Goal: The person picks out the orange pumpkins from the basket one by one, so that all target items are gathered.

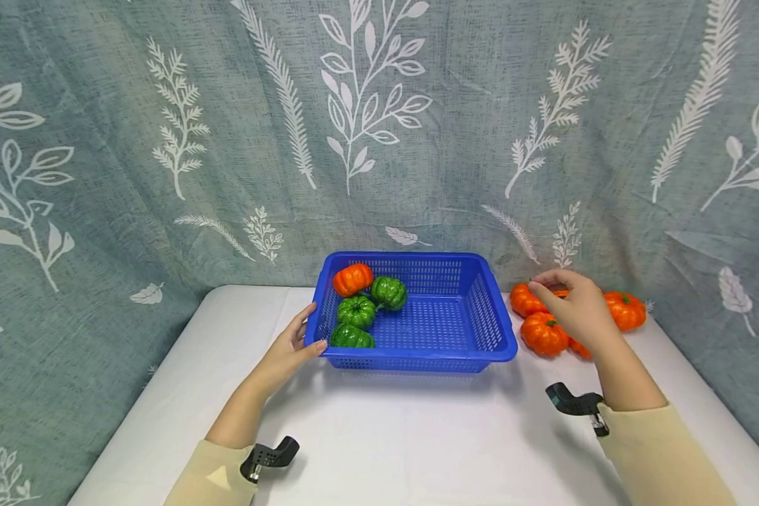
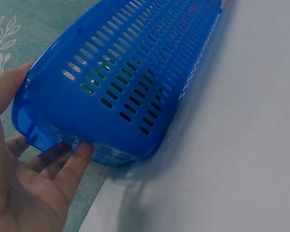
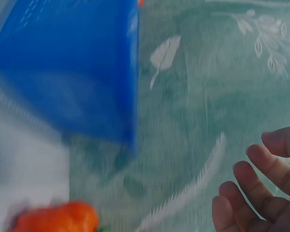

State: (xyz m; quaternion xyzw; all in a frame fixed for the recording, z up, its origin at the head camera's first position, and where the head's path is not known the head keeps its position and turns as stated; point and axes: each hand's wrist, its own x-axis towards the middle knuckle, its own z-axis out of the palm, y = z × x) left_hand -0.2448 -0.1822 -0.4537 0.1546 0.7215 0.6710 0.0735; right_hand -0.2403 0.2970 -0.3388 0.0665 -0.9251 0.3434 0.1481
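Observation:
A blue plastic basket [image 1: 417, 357] with slotted walls sits on the white table. My left hand [image 1: 291, 348] grips its left end; in the left wrist view the fingers [image 2: 77, 166] curl beneath the rim. Along the left side inside lie an orange toy pumpkin [image 1: 353, 280] and three green ones, among them a ribbed green pumpkin [image 1: 356, 312]. Over the group of orange pumpkins right of the basket hovers my right hand [image 1: 572, 306], with nothing visible in its grasp. Its fingers [image 3: 261, 193] are loosely bent and apart in the right wrist view. Nearest the basket's corner stands one orange pumpkin [image 1: 545, 334].
Another orange pumpkin [image 1: 625, 310] lies at the far right, and the right hand partly hides others. A grey-green curtain [image 1: 455, 140] with white leaf prints hangs behind and beside the white tabletop [image 1: 392, 436]. Each wrist wears a small black camera mount [image 1: 572, 400].

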